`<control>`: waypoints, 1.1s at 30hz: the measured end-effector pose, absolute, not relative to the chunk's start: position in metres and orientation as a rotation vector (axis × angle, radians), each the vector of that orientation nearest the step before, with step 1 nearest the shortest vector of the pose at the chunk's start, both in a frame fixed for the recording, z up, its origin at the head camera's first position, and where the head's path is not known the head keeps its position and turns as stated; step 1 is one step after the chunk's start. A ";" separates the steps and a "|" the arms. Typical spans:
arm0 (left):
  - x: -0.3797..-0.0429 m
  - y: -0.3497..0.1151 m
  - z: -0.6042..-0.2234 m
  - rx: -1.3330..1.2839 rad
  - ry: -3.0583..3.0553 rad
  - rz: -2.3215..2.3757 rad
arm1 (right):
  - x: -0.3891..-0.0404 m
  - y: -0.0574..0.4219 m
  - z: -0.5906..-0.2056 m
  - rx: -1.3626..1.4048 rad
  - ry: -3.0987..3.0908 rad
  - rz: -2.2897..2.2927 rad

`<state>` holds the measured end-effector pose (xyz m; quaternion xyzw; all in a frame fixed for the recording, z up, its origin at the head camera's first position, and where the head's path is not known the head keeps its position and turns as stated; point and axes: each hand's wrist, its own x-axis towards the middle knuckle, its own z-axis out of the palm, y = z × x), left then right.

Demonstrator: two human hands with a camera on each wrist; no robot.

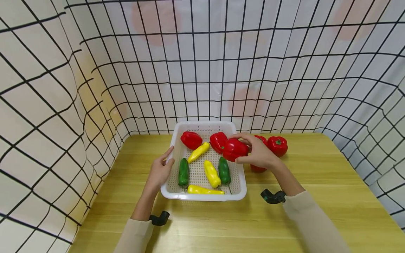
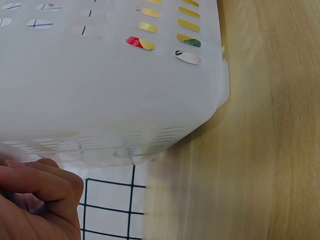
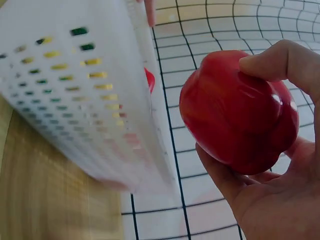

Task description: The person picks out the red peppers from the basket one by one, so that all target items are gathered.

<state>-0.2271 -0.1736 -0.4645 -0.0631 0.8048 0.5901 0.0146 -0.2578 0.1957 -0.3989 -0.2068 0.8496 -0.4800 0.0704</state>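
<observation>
My right hand (image 1: pixel 257 153) grips a red bell pepper (image 1: pixel 235 150) just above the right rim of a white perforated basket (image 1: pixel 202 197). The right wrist view shows thumb and fingers around that red pepper (image 3: pixel 237 112), with the basket wall (image 3: pixel 85 90) beside it. My left hand (image 1: pixel 160 170) holds the basket's left rim; its curled fingers (image 2: pixel 47 185) show in the left wrist view. Inside lie two red bell peppers, one at the back left (image 1: pixel 191 140) and another (image 1: pixel 217 142) near the held one. Yellow peppers (image 1: pixel 211 174) and green peppers (image 1: pixel 183 172) lie there too.
To the right of the basket, partly behind my right hand, more red bell peppers (image 1: pixel 277 146) sit on the wooden table (image 1: pixel 202 228). Black wire grid panels (image 1: pixel 209 73) over white sheeting stand at the back and both sides.
</observation>
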 end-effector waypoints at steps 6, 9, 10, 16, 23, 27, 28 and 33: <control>-0.227 -0.174 -0.464 -0.193 2.499 1.824 | -0.248 0.221 -0.403 -0.647 2.591 -1.502; -0.228 -0.174 -0.463 -0.194 2.492 1.825 | -0.243 0.234 -0.402 -0.625 2.587 -1.541; -0.228 -0.175 -0.463 -0.197 2.492 1.824 | -0.242 0.237 -0.402 -0.612 2.591 -1.548; -0.229 -0.175 -0.463 -0.197 2.500 1.818 | -0.234 0.260 -0.403 -0.539 2.632 -1.585; -0.228 -0.175 -0.464 -0.192 2.495 1.828 | -0.225 0.288 -0.410 -0.559 2.735 -1.577; -0.228 -0.175 -0.464 -0.179 2.513 1.818 | -0.222 0.304 -0.416 -0.517 2.766 -1.548; -0.228 -0.175 -0.463 -0.178 2.517 1.815 | -0.221 0.307 -0.417 -0.501 2.763 -1.548; -0.226 -0.174 -0.461 -0.185 2.520 1.807 | -0.218 0.324 -0.427 -0.429 2.783 -1.538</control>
